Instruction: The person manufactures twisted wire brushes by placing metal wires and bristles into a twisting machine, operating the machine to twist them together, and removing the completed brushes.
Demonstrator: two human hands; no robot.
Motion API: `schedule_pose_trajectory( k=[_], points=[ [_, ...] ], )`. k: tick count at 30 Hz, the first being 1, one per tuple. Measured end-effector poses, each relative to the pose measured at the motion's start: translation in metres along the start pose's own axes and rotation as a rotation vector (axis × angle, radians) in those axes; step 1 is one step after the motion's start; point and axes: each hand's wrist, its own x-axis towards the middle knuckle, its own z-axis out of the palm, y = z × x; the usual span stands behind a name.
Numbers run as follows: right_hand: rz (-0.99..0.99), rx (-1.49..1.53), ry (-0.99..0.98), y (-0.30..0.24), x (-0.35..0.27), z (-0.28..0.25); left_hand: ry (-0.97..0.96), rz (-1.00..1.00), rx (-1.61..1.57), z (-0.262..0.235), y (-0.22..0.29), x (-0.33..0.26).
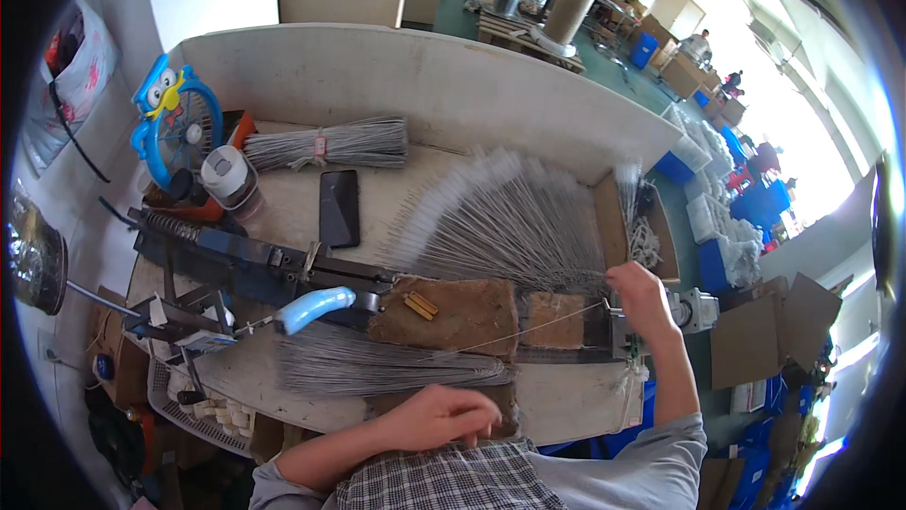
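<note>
a single thin wire (555, 321), pale grey and fine as thread, runs almost straight on a slant across the work surface; its upper right end is near a small metal fixture (625, 335) at the bench's right end, and its lower left end merges visually with a long bundle of grey wires (387, 362). right hand (645, 300): thumb and fingers drawn together just above the fixture; cannot tell whether the wire is pinched between them. left hand (451, 416): loosely curled near the front edge, close to the bundle's right end; cannot tell whether anything is held. under the slanting wire are a worn brown pad (477, 312) with yellow metal pieces (420, 305) on it, and a smaller square pad (543, 333). behind these, more wires spread in a wide fan (519, 217), whitish toward the outer tips. farther left: blue-handled lever (316, 309), dark phone (340, 213), tied wire bundle (354, 142), lidded jar (229, 180).
</note>
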Motion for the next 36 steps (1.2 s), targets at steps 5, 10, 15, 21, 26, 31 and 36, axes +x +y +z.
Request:
schedule_pose_trajectory(
  k=[5, 10, 15, 21, 26, 31, 36],
  points=[
    [0.246, 0.219, -0.073, 0.012, 0.011, 0.024, 0.605, 0.340, 1.050, -0.001, -0.036, 0.100],
    [0.155, 0.222, -0.041, 0.027, 0.008, 0.031, 0.646, 0.268, 1.386, -0.022, -0.048, 0.143],
    [0.231, 0.306, -0.119, 0.033, -0.002, 0.024, 0.861, 0.160, 1.736, -0.057, 0.003, 0.176],
    [0.094, 0.645, -0.428, 0.026, 0.007, -0.006, 1.005, 0.288, 1.812, -0.094, 0.026, 0.175],
    [0.062, 0.195, -0.116, 0.031, 0.013, -0.002, 0.874, 0.498, 1.376, -0.045, 0.004, 0.117],
    [0.099, 0.385, -0.388, 0.041, -0.002, 0.006, 0.931, 0.464, 1.130, -0.020, -0.026, 0.067],
    [-0.162, 0.508, -0.206, -0.015, 0.038, 0.012, 0.827, 0.288, 0.664, -0.005, -0.048, 0.044]
  ],
)
